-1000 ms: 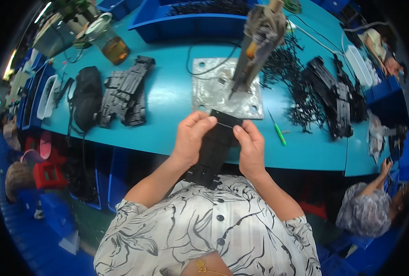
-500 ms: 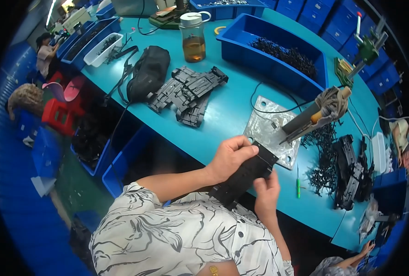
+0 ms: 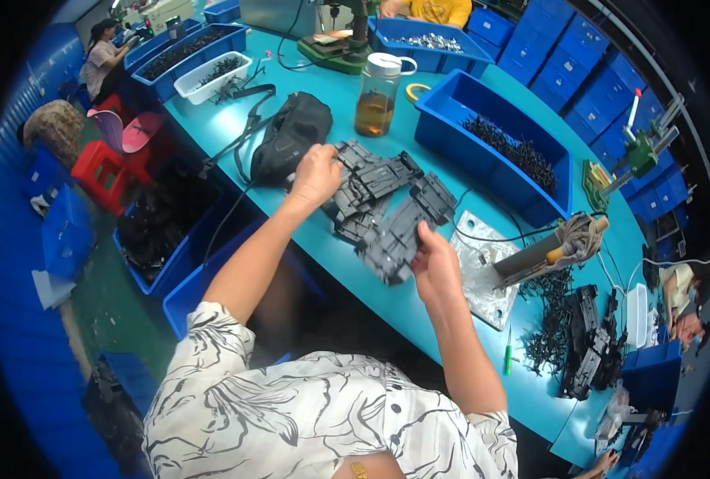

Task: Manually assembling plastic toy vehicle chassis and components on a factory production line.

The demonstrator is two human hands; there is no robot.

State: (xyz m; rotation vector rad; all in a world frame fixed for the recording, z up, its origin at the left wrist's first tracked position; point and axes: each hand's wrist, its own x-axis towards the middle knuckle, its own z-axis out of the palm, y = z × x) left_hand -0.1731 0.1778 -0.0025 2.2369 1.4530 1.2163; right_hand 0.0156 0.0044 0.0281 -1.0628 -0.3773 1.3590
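Observation:
In my right hand is a black moulded plastic chassis part, tilted over the front edge of the table, my thumb on its upper face. Up against the left end of a small pile of similar chassis parts, my left hand has its fingers curled round the end of one of them. The held part overlaps the right side of the pile and hides some of it. My left fingertips are partly hidden.
A black bag and a bottle of amber liquid stand behind the pile. Rightward are a blue bin of black pieces, a metal plate with a slanted post, a green screwdriver and more chassis parts.
My left hand has let go of the chassis part and moved left and away to the pile. My right hand has carried that part up over the table edge and turned it.

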